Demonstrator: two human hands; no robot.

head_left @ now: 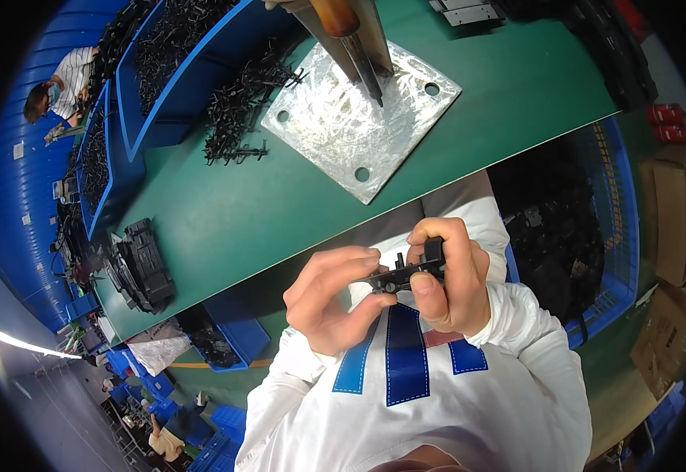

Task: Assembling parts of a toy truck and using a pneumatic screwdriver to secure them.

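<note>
Between my two hands, in front of my chest, is a black plastic part [399, 278] with short upright pegs and a taller block at its right end. My left hand [329, 297] pinches its left end between thumb and fingers. At the other end, my right hand [454, 277] grips the block, the thumb lying along the near side. Fingers cover both ends of the part. Beyond my hands, on the green table [225, 244], lies a scratched square metal plate [319, 126] with holes at its corners. A pointed tool with an amber handle [335, 16] stands over it.
A pile of small black parts [237, 110] lies beside blue bins [193, 67] holding more. Larger black pieces [140, 263] are stacked at the table's left. To my right stands a blue crate [632, 236] of black parts, near cardboard boxes [673, 212]. Other people work far left.
</note>
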